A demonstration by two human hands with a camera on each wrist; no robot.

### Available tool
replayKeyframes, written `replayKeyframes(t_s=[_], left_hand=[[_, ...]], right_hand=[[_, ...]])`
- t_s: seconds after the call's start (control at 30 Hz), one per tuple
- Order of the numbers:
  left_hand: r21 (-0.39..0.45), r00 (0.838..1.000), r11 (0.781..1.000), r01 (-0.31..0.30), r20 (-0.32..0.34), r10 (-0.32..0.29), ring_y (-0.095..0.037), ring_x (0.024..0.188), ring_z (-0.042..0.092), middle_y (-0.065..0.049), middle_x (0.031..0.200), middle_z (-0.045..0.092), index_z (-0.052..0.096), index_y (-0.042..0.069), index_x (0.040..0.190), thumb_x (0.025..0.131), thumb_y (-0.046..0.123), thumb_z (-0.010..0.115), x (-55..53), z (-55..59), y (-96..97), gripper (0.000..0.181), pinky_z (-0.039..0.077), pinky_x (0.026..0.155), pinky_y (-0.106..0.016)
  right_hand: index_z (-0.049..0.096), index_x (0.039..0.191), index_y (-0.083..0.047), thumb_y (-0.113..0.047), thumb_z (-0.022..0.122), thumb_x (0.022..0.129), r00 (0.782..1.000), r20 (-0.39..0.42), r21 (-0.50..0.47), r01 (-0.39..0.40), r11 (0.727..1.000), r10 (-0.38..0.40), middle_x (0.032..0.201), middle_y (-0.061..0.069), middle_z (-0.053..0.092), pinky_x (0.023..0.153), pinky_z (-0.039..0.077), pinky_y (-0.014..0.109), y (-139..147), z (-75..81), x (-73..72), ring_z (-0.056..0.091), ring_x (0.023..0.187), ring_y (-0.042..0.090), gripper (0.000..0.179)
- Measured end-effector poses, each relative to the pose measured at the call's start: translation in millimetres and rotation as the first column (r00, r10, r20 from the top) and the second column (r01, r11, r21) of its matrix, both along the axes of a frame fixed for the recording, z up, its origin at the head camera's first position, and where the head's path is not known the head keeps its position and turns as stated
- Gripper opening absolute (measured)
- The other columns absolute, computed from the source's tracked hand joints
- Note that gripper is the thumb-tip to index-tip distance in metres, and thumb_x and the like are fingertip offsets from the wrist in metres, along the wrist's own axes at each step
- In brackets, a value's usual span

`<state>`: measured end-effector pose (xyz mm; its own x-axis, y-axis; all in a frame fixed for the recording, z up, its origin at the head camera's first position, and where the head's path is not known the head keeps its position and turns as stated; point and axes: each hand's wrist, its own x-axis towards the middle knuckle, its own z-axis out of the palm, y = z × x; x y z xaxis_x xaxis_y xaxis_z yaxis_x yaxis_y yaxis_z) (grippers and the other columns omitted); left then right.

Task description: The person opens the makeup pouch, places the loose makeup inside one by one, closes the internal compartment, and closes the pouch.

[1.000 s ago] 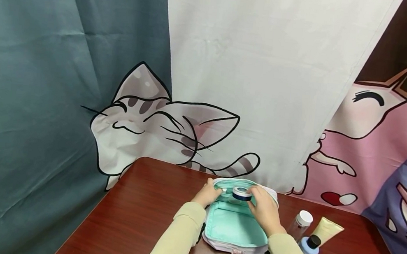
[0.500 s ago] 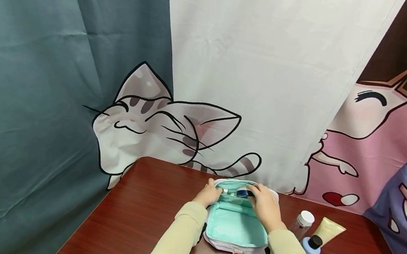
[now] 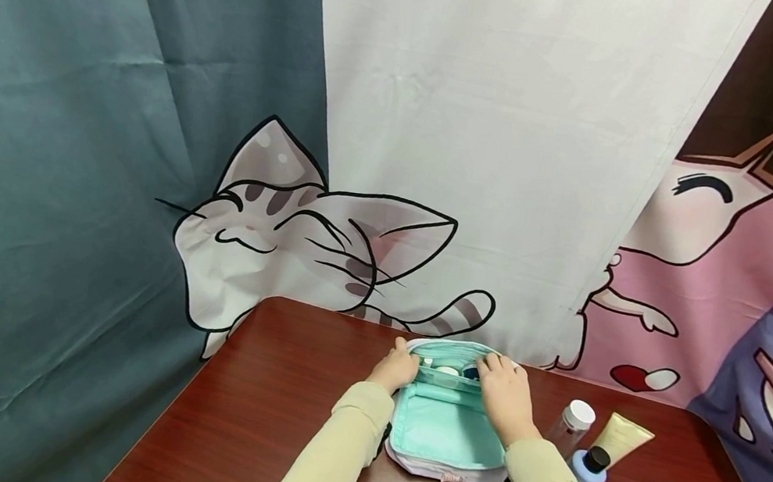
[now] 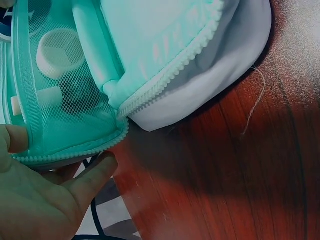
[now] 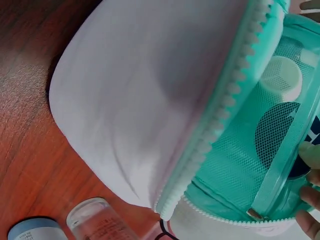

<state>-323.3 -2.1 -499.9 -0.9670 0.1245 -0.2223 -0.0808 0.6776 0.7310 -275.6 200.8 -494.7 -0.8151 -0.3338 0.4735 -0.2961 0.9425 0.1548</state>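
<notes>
An unzipped toiletry bag [image 3: 449, 432] with a mint lining and pale outside lies open on the table. My left hand [image 3: 396, 368] grips the left edge of its raised lid, thumb inside and fingers behind. In the lid's mesh pocket [image 5: 235, 165], a dark blue round tin [image 5: 274, 132] sits partly behind the mesh. My right hand [image 3: 508, 395] holds that tin's upper edge, its thumb on the tin. A white round lid [image 4: 61, 52] and a small white tube-like piece [image 4: 49, 97] are also in the pocket, beside the tin.
Right of the bag stand a clear bottle with a white cap [image 3: 579, 414], a blue bottle with a black cap [image 3: 589, 470] and a pale yellow tube [image 3: 623, 437]. A printed curtain [image 3: 395, 155] hangs behind the table [image 3: 256, 408].
My right hand has lowered the blue tin from above the lid into the mesh pocket and shifted it right. My left hand keeps its grip on the lid's edge.
</notes>
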Motion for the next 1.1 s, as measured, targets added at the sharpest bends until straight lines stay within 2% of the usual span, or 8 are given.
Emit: replayKeyframes(t_s=[0.23, 0.4, 0.53, 0.63, 0.9, 0.97, 1.03, 1.1], left_hand=[[0.034, 0.999, 0.999, -0.013, 0.029, 0.012, -0.028, 0.082, 0.051, -0.022, 0.124, 0.046, 0.020, 0.002, 0.139, 0.099, 0.024, 0.033, -1.7, -2.5, -0.4, 0.047, 0.040, 0.075, -0.042], [0.059, 0.999, 0.998, -0.030, 0.046, 0.027, -0.029, 0.085, 0.051, -0.021, 0.129, 0.043, 0.018, 0.003, 0.141, 0.099, 0.024, 0.033, -2.2, -3.7, 0.5, 0.049, 0.040, 0.077, -0.043], [0.071, 0.998, 0.997, -0.030, 0.057, 0.026, -0.031, 0.094, 0.051, -0.022, 0.134, 0.039, 0.013, 0.004, 0.144, 0.100, 0.024, 0.033, -0.8, -3.3, 1.4, 0.053, 0.039, 0.081, -0.045], [0.090, 0.998, 0.996, -0.027, 0.054, 0.023, -0.033, 0.098, 0.051, -0.022, 0.134, 0.039, 0.015, 0.004, 0.143, 0.100, 0.023, 0.033, 0.9, -2.6, 1.5, 0.051, 0.039, 0.082, -0.046], [0.069, 0.999, 0.998, -0.014, 0.048, 0.010, -0.030, 0.086, 0.051, -0.023, 0.133, 0.039, 0.014, 0.004, 0.143, 0.100, 0.023, 0.031, 0.4, -0.7, 1.3, 0.050, 0.039, 0.077, -0.043], [0.071, 0.999, 0.997, -0.017, 0.034, 0.015, -0.028, 0.084, 0.051, -0.023, 0.127, 0.043, 0.016, 0.002, 0.141, 0.100, 0.022, 0.031, -0.5, -0.5, 1.3, 0.048, 0.039, 0.075, -0.041], [0.085, 1.000, 0.996, -0.020, 0.025, 0.018, -0.024, 0.071, 0.048, -0.020, 0.105, 0.052, 0.019, 0.002, 0.139, 0.100, 0.022, 0.031, -2.1, -1.1, 0.8, 0.045, 0.038, 0.066, -0.038], [0.117, 0.999, 0.993, -0.029, 0.023, 0.026, -0.020, 0.056, 0.039, -0.013, 0.079, 0.051, 0.022, 0.003, 0.136, 0.100, 0.021, 0.030, -3.6, -1.6, -0.3, 0.041, 0.034, 0.056, -0.035]], right_hand=[[0.065, 0.105, -0.005, -0.006, 0.061, 0.080, 0.999, -0.043, 0.067, -0.013, 0.998, 0.016, 0.095, 0.010, 0.055, 0.069, 0.042, 0.044, -3.4, -2.1, 1.0, 0.050, 0.091, 0.028, 0.024], [0.063, 0.098, -0.008, -0.009, 0.058, 0.082, 0.999, -0.020, 0.087, -0.028, 0.996, 0.029, 0.092, 0.011, 0.050, 0.069, 0.041, 0.043, -3.6, -4.2, 2.4, 0.048, 0.089, 0.029, 0.017], [0.065, 0.098, -0.007, -0.010, 0.052, 0.085, 1.000, -0.004, 0.089, 0.003, 0.996, -0.003, 0.091, 0.011, 0.046, 0.067, 0.038, 0.042, -1.9, -8.9, 4.9, 0.045, 0.089, 0.029, 0.018], [0.065, 0.102, -0.006, -0.009, 0.054, 0.084, 1.000, 0.002, 0.076, 0.021, 0.997, -0.022, 0.091, 0.012, 0.047, 0.066, 0.036, 0.041, 0.3, -14.2, 5.7, 0.044, 0.087, 0.029, 0.022], [0.065, 0.112, -0.005, -0.011, 0.067, 0.073, 0.997, 0.070, -0.028, 0.043, 0.999, -0.041, 0.096, 0.013, 0.057, 0.073, 0.041, 0.047, 4.8, -18.6, 9.6, 0.050, 0.090, 0.031, 0.039], [0.065, 0.113, -0.006, -0.009, 0.068, 0.072, 0.995, 0.090, -0.051, 0.039, 0.998, -0.034, 0.095, 0.014, 0.058, 0.073, 0.043, 0.047, 6.0, -19.1, 10.4, 0.051, 0.089, 0.032, 0.042], [0.064, 0.114, -0.007, -0.009, 0.068, 0.071, 0.994, 0.103, -0.058, 0.032, 0.998, -0.026, 0.094, 0.014, 0.059, 0.073, 0.044, 0.046, 6.0, -18.8, 11.1, 0.052, 0.087, 0.032, 0.043], [0.065, 0.113, -0.006, -0.008, 0.069, 0.070, 0.994, 0.112, -0.062, 0.017, 0.998, -0.010, 0.093, 0.013, 0.061, 0.074, 0.044, 0.045, 4.7, -17.0, 12.3, 0.054, 0.087, 0.032, 0.043]])
